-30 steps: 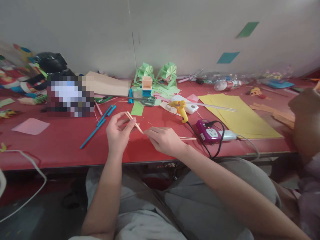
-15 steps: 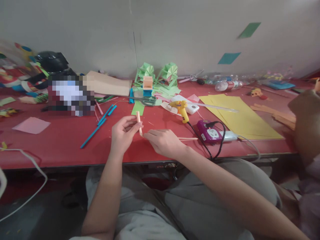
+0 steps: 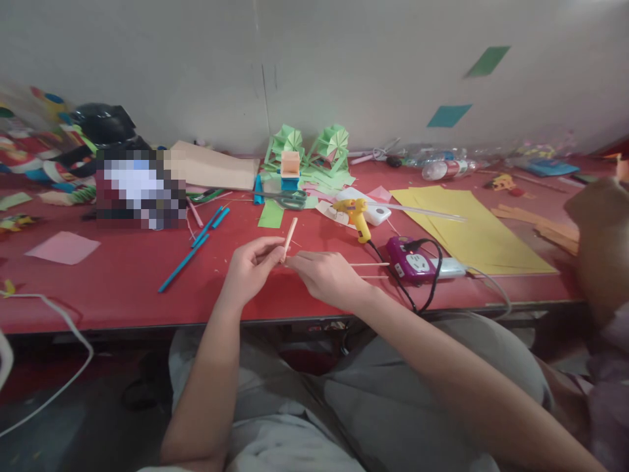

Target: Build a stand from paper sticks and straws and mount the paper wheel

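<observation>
My left hand pinches the lower end of a short pale orange paper stick, which points up and slightly right over the red table. My right hand meets it at the same spot, fingertips closed on the stick's base and on a thin wooden skewer that juts out to the right. A second thin skewer lies just below it on the table. Both hands hover near the table's front edge.
A yellow glue gun and a purple power socket with a black cord lie to the right. Yellow paper sheets, blue sticks, scissors, green paper models and a pink sheet are spread about. Another person's arm shows at the right edge.
The orange stick has swung from leaning left to upright, tilted slightly right. Both hands shifted a little to the right, and a skewer now sticks out from my right hand.
</observation>
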A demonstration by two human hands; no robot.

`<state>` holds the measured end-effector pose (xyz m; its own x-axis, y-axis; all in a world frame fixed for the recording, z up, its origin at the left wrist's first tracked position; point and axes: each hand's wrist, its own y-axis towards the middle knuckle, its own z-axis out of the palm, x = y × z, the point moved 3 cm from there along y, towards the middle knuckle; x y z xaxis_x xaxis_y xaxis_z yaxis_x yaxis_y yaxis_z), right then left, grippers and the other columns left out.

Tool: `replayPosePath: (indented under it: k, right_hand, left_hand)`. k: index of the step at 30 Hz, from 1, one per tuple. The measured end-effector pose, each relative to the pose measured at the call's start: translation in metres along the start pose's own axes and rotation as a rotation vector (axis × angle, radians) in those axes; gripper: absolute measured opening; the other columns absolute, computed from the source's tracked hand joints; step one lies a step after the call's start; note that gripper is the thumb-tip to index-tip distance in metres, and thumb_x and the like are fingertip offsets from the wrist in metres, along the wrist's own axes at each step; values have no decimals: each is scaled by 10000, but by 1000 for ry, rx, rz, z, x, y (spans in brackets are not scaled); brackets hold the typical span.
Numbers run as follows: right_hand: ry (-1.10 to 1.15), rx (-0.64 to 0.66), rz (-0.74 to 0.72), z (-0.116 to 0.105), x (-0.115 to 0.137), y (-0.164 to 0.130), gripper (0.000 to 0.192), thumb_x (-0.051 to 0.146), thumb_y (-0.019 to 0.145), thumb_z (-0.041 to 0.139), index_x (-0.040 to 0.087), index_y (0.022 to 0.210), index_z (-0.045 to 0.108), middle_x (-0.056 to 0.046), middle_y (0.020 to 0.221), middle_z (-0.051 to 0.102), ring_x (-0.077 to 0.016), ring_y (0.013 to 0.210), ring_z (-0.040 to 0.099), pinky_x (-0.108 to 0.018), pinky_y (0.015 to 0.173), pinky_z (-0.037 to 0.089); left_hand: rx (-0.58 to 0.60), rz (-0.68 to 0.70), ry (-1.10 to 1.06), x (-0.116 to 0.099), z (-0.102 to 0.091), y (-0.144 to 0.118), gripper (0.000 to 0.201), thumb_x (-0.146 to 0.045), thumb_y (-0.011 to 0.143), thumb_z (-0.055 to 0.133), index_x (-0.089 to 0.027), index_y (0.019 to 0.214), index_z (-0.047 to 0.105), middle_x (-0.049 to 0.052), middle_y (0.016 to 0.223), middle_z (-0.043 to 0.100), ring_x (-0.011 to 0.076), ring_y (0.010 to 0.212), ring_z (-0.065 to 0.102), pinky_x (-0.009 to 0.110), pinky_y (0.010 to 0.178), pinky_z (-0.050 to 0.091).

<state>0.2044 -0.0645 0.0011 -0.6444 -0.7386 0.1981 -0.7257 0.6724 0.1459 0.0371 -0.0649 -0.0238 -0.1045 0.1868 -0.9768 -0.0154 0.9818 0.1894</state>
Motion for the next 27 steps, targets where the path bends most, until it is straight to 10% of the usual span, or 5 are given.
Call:
replayPosePath:
  k: [12,18,22,27]
  right_hand:
    - [352,-266,26,-4,-9,-2,247,161,998,414,180,1114,631,-76,1044,723,-168,898,655,-249,708,409]
    - [371,-171,19,-9,-11,-2,231,135,978,446,177,1085,647,-61,987,731,-160,838,649,-246,707,405]
    - [156,-26,62,-7,-17,-6,244,80,927,483,172,1060,667,-76,1007,736,-190,866,655,-267,686,371]
    - [-2,72,43,-3,-19,-7,253,54,901,497,167,1038,676,-83,994,742,-203,854,650,-288,655,328]
  left_hand:
    - [-125,-15,-146,0,-6,1,457,-340,654,879,-198,866,501,53,886,750,229,885,750,377,841,604]
    - [-165,201,-3,-8,-15,1,779,-425,651,886,-275,1302,484,104,1199,693,265,1127,682,438,964,551]
    - [-48,415,476,-15,-11,-3,375,-430,769,811,-287,1104,719,79,1517,492,320,1461,358,530,1178,318]
    - [140,460,748,-4,3,-4,109,-383,887,701,-305,890,777,26,1204,726,293,1271,531,530,1109,318]
